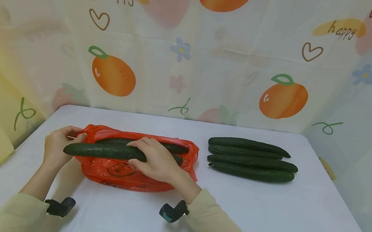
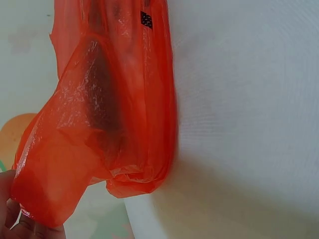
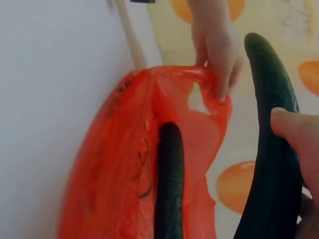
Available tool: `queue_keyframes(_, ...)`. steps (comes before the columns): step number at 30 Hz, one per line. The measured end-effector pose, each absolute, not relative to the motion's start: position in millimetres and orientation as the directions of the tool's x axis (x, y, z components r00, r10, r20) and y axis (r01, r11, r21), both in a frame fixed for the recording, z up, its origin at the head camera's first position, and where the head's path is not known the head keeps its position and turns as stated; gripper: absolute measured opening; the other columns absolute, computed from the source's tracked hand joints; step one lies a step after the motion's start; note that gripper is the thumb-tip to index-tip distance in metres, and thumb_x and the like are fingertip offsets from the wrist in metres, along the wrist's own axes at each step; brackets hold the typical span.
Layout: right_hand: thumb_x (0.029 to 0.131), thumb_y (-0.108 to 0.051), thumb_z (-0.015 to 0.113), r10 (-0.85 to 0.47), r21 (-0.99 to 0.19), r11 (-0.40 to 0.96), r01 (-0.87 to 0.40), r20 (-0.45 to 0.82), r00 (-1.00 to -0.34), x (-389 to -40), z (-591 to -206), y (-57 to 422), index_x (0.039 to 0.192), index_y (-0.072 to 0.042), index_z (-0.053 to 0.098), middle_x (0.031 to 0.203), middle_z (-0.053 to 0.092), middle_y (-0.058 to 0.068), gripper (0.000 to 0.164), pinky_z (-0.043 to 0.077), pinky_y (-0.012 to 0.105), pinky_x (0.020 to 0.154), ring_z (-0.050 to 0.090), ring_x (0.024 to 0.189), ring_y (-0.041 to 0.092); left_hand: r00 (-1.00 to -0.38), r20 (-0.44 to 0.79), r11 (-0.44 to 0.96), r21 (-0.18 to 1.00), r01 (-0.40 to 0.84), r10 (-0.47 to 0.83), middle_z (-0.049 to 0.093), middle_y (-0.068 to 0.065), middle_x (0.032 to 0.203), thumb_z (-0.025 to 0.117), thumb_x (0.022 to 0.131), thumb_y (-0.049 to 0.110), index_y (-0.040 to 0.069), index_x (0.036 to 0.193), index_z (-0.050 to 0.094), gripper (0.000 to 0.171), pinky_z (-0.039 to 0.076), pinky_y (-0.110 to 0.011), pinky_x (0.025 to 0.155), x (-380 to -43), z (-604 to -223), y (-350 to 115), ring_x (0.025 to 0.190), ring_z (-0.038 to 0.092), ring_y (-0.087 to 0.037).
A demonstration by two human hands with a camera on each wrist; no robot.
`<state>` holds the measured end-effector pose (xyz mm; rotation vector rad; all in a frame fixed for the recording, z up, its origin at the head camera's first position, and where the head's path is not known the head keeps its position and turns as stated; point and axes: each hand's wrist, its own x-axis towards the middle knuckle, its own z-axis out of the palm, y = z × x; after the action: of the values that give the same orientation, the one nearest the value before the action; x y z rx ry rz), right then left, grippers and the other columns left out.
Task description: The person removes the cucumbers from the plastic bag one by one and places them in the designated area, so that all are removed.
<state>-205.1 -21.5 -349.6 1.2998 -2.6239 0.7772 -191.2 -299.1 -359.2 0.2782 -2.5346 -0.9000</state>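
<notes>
My left hand [image 1: 58, 147] pinches the left end of a red plastic bag [image 1: 94, 172] by its handle. In the right wrist view, the bag handle [image 3: 224, 107] is stretched up by those fingers. My right hand [image 1: 159, 162] grips a dark green cucumber [image 1: 101, 150] around its right part and holds it lengthwise over the bag's opening. Inside the bag lies another cucumber [image 3: 170, 184], partly covered by red plastic. How many cucumbers the bag holds is hidden. In the left wrist view, a dark shape [image 2: 104, 94] shows through the bag.
Several cucumbers [image 1: 253, 161] lie side by side to the right of the bag on the white table [image 1: 246, 221]. A fruit-printed curtain [image 1: 213, 76] hangs behind the table's back edge. Black wrist cameras [image 1: 173, 211] sit on both wrists.
</notes>
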Motion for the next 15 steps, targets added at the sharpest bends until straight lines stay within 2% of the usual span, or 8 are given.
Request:
queue_keyframes(7,0.089,-0.034,0.058,-0.738,-0.354,0.434,-0.829,0.388,-0.552,-205.4,-341.0,-23.5,0.125,-0.019,0.052,0.115,0.055,-0.008,0.039,0.039,0.019,0.095,0.048,0.108,0.006,-0.89,0.309,0.749,0.66,-0.052,-0.334,0.067,-0.024,0.087,0.057,0.086,0.018,-0.004,0.097,0.066,0.026,0.04,-0.016,0.045,-188.6,-355.0,-295.6,0.055,0.039,0.014)
queue_keyframes(15,0.088,-0.034,0.059,-0.758,-0.293,0.423,-0.857,0.404,-0.512,-203.1,-323.8,-18.8,0.126,-0.019,0.053,0.116,0.057,-0.005,0.041,0.042,0.018,0.089,0.049,0.104,0.007,-0.897,0.281,0.74,0.669,-0.071,-0.341,0.066,-0.025,0.091,0.056,0.087,0.018,-0.005,0.099,0.065,0.028,0.041,-0.016,0.047,-186.7,-350.6,-294.3,0.058,0.047,0.004)
